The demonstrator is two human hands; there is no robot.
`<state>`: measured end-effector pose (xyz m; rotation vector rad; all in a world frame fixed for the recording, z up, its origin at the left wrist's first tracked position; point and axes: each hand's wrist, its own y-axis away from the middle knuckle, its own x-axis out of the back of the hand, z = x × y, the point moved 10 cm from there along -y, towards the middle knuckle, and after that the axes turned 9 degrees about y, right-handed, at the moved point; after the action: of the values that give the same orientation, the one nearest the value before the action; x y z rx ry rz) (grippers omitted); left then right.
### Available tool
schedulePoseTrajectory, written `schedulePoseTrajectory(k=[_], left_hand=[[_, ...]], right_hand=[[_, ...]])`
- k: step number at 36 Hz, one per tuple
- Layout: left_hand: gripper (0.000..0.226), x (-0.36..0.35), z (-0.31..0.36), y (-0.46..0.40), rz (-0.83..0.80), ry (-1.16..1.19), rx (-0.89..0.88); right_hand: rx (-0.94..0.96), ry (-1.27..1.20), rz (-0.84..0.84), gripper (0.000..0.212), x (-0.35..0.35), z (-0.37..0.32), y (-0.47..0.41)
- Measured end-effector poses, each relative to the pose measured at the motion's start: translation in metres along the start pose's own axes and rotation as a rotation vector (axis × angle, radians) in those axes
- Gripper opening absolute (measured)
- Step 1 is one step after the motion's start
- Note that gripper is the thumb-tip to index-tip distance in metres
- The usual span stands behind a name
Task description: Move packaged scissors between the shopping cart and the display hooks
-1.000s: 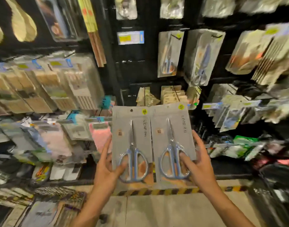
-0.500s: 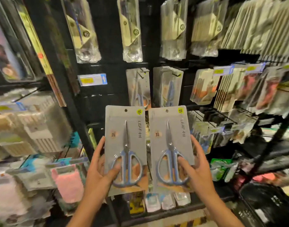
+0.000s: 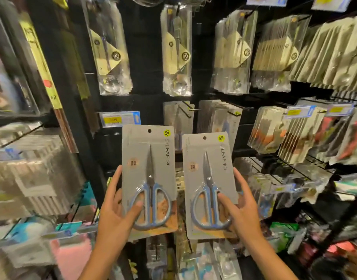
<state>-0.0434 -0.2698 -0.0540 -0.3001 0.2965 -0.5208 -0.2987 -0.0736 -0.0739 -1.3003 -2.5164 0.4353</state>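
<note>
I hold two grey-carded packs of blue-handled scissors upright before a dark display wall. My left hand [image 3: 115, 211] grips the left scissors pack [image 3: 148, 158] at its lower left, thumb over the handle loop. My right hand [image 3: 242, 211] grips the right scissors pack [image 3: 209, 170] at its lower right. A narrow gap separates the two packs. Just above them, a display hook [image 3: 190, 109] carries a matching grey scissors pack [image 3: 177, 116], and a second hook to its right holds a stack of the same packs [image 3: 218, 116]. The shopping cart is out of view.
Clear-packed tools [image 3: 110, 51] hang in the row above. A price label [image 3: 119, 118] sits left of the hooks. Crowded hooks of packaged goods [image 3: 307, 134] project at the right, and stacked packs [image 3: 32, 170] fill the left shelves.
Both packs have risen toward the hooks with matching scissors, and my view has tilted up from the floor to the wall. The packs now stand slightly apart. Both grips are unchanged.
</note>
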Motion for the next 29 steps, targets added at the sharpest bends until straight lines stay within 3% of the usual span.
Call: schedulePoseTrajectory(k=[29], left_hand=[[0.089, -0.007, 0.012, -0.051, 0.037, -0.071, -0.097]], right_hand=[[0.000, -0.089, -0.103, 0.069, -0.046, 0.019, -0.096]])
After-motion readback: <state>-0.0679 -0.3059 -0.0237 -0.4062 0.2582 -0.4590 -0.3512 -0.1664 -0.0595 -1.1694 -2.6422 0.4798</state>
